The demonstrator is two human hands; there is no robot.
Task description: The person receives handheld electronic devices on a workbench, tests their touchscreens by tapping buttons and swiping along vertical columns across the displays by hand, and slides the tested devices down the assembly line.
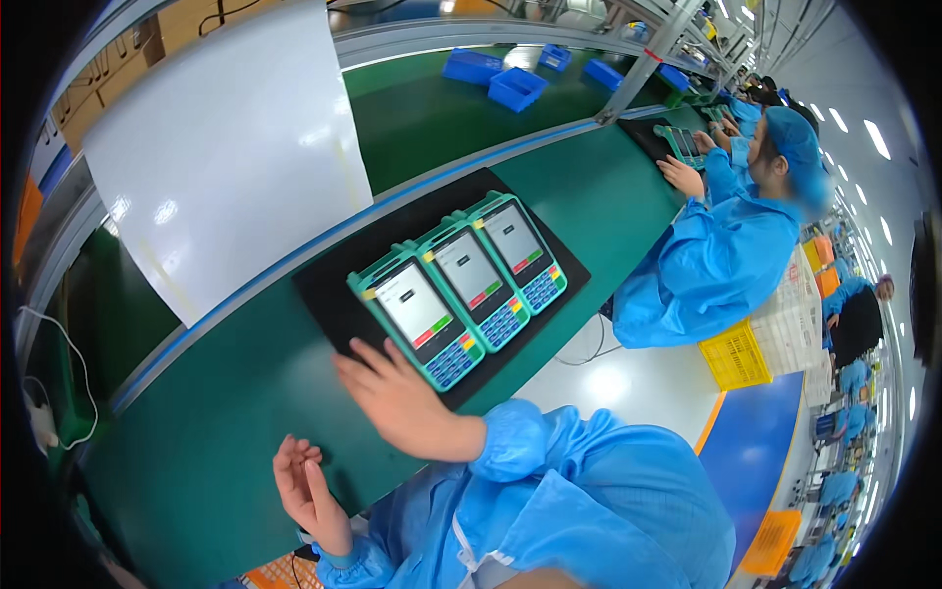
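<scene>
Three teal-framed payment terminals lie side by side on a black mat (339,312), screens lit and blue keypads toward me. They are the left terminal (412,304), the middle terminal (469,275) and the right terminal (515,239). My right hand (407,404) is beside the left terminal's near left edge, fingers spread and holding nothing. Whether a fingertip touches the casing, I cannot tell. Farther left, my left hand (312,496) hovers over the green bench near its front edge. Its fingers are loosely curled, with the thumb apart and nothing visible in them.
A white sheet (235,147) hangs behind the green bench (226,393). Blue bins (517,88) sit on the green surface beyond the rail. To my right a co-worker in blue (716,255) handles another terminal (680,145). A yellow crate (736,355) stands below.
</scene>
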